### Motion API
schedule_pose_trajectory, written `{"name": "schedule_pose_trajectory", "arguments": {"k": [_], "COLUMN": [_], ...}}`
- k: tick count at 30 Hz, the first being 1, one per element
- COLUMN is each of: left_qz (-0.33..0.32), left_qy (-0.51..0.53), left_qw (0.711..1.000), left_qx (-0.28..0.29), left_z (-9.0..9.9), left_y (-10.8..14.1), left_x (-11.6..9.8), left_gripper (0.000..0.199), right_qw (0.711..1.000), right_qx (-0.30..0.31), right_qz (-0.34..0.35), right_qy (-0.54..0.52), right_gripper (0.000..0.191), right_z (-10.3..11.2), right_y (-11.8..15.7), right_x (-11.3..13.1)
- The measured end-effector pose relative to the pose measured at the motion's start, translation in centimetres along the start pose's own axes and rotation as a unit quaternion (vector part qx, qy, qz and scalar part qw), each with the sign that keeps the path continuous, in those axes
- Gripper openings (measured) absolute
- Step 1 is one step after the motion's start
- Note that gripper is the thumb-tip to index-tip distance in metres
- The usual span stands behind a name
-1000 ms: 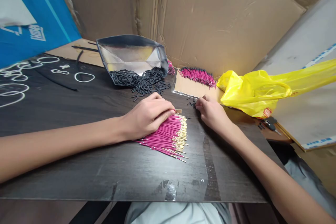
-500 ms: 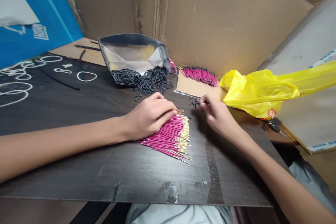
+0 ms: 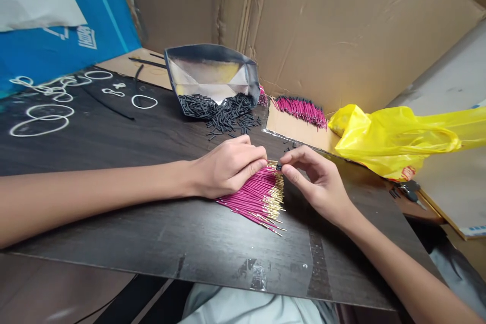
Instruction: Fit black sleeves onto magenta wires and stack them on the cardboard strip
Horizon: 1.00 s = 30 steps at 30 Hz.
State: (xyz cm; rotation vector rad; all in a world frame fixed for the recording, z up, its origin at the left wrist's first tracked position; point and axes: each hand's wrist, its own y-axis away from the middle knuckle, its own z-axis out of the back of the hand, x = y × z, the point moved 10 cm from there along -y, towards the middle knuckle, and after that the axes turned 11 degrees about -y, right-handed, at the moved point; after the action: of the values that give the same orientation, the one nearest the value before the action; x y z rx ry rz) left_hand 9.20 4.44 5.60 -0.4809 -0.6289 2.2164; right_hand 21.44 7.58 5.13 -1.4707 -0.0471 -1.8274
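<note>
A fanned bundle of magenta wires (image 3: pixel 250 198) with gold terminals (image 3: pixel 274 200) at the right ends lies on the dark table. My left hand (image 3: pixel 231 168) rests over its upper part, fingers curled together, with the thumb and fingertips near the topmost terminals. What exactly those fingertips grip is hidden. Right beside those tips, my right hand (image 3: pixel 321 179) pinches small black tube pieces (image 3: pixel 279 167) between thumb and forefinger; how many I cannot tell. A few loose tube pieces (image 3: pixel 289 148) lie just behind my right hand.
An open bag (image 3: pixel 212 68) behind my hands spills a heap of short black tubes (image 3: pixel 224 111). Wires with black ends (image 3: pixel 301 111) lie on a cardboard sheet (image 3: pixel 288 129). A yellow plastic bag (image 3: pixel 391 136) sits to the right, rubber bands (image 3: pixel 144 102) to the left.
My right hand has moved left and toward me from the loose tube pieces to the wire tips, now with black tubing in its pinch. My left hand stays on the wires; the view has shifted.
</note>
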Motion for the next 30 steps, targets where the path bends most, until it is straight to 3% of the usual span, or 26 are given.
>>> {"name": "schedule_pose_trajectory", "arguments": {"k": [30], "left_qz": [0.033], "left_qy": [0.004], "left_qw": [0.999], "left_qx": [0.010], "left_z": [-0.17], "left_y": [-0.31], "left_x": [0.41], "left_gripper": [0.024], "right_qw": [0.997], "right_qx": [-0.041], "right_qz": [0.032], "right_qy": [0.059], "right_gripper": [0.009], "right_z": [0.45], "right_y": [0.37], "right_x": [0.43]}}
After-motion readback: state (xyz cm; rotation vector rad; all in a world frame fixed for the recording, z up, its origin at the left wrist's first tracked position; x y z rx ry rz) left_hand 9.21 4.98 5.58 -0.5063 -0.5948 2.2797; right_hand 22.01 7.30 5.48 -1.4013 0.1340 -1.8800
